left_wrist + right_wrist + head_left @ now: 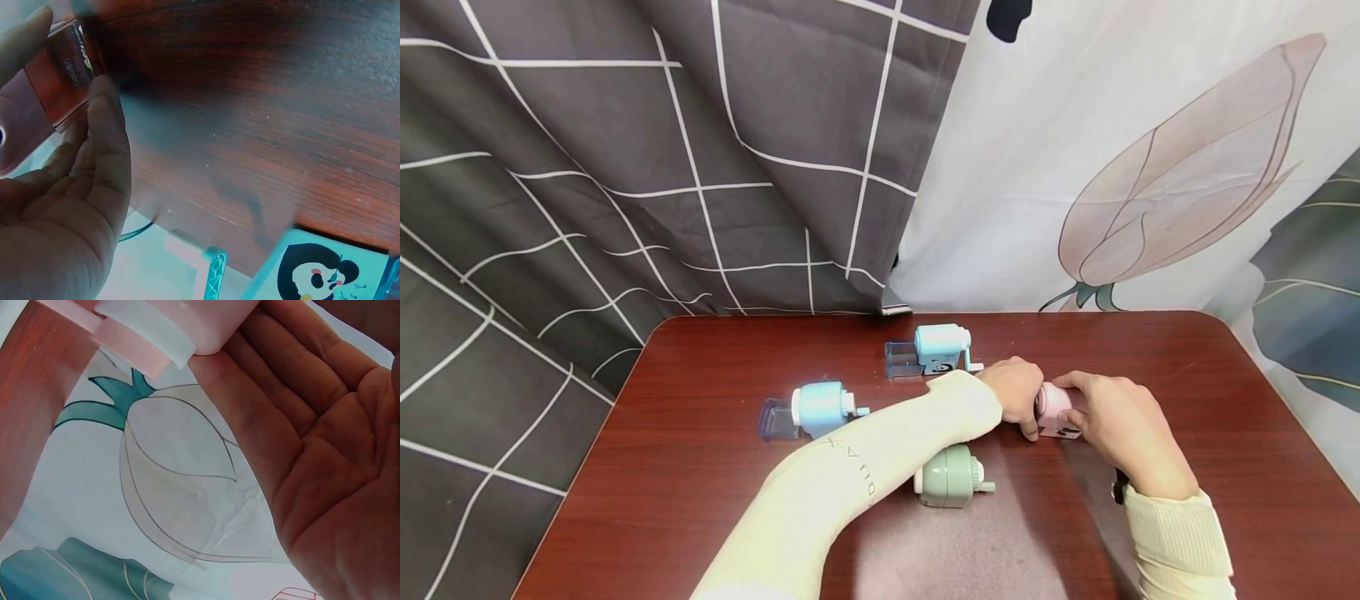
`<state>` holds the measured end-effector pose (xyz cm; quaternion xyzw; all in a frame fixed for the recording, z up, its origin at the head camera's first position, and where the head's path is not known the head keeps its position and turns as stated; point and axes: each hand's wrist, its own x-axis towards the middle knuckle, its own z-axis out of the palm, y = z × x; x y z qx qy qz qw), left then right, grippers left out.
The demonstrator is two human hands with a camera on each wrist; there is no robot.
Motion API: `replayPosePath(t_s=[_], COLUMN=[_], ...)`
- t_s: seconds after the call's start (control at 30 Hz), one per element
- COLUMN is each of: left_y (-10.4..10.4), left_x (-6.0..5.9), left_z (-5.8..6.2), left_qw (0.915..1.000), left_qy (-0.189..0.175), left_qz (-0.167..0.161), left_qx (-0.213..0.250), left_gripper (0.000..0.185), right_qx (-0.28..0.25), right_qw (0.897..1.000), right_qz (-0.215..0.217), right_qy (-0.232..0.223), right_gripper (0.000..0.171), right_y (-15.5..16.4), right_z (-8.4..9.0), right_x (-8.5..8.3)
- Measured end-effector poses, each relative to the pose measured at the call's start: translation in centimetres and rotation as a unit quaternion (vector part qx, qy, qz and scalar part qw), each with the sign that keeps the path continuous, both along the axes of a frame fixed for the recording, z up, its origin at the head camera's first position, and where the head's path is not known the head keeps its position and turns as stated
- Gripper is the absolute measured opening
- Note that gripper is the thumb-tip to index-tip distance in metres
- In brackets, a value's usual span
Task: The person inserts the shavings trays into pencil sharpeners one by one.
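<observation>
Holding pink sharpener point(1058, 410) between both hands on the desk point(1187, 375) | left hand point(1018, 396) grip curled on it | right hand point(1123, 429) grip clasps it | green sharpener point(951, 477) near

Small white lettering on the clear drawer point(65, 72) of the pink sharpener point(1058, 410), seen sideways in the left wrist view, too blurred to read with certainty. Faint dark letters printed along the pale left sleeve point(850, 463), not legible. Panda picture, no words, on the blue sharpener point(319, 269).
</observation>
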<state>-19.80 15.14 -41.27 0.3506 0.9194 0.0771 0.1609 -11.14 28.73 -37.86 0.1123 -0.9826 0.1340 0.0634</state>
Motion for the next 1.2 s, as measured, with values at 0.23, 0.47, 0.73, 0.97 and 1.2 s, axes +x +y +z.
replayPosePath(t_s=[0.23,0.47,0.73,0.97,1.2], left_y=[-0.04,0.02,0.19,0.29,0.29], left_x=[-0.14,-0.13,-0.11,-0.19,-0.22], left_z=[-0.09,-0.07,-0.13,-0.36,-0.52], left_qw=[1.0,0.9999,0.9999,0.9996,0.9995], left_qy=[-0.002,-0.002,-0.003,-0.004,0.001], left_qz=[-0.009,-0.015,-0.014,-0.027,-0.03], left_qx=[0.003,0.006,0.003,0.001,0.003], left_gripper=[0.042,0.041,0.04,0.04,0.04], right_qx=[-0.001,-0.001,0.001,0.003,0.001], right_qw=[1.0,1.0,1.0,1.0,1.0], right_qz=[0.0,0.0,0.003,0.003,0.002], right_qy=[-0.002,-0.001,0.007,0.004,0.004], right_gripper=[0.034,0.034,0.032,0.033,0.032], right_y=[-0.06,-0.06,0.02,-0.03,-0.01], right_z=[0.0,-0.01,-0.07,-0.08,-0.07], right_x=[0.01,0.03,0.06,0.07,0.02])
